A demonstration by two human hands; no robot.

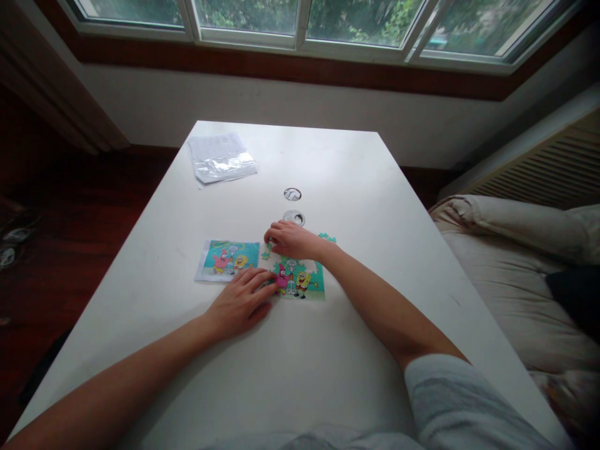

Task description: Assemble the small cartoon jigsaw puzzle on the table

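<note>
A partly assembled jigsaw puzzle (pixel 302 284) with cartoon figures on a green background lies flat on the white table (pixel 300 369). My left hand (pixel 244 299) rests palm down with its fingers stretched out, fingertips at the puzzle's left edge. Over the puzzle's upper left, my right hand (pixel 294 240) has its fingers bent down and closed on a small green puzzle piece, mostly hidden under the fingertips. A loose green piece (pixel 265 255) lies just below them. Beside the puzzle on the left is a picture card (pixel 232 259) showing the same figures.
More green puzzle pieces (pixel 328 237) lie beyond my right wrist. Two round metallic fittings (pixel 293 194) sit mid-table. Papers and a clear plastic sleeve (pixel 222 159) occupy the far left corner. A cushioned seat (pixel 497 281) stands along the right side, and windows (pixel 300 25) are ahead.
</note>
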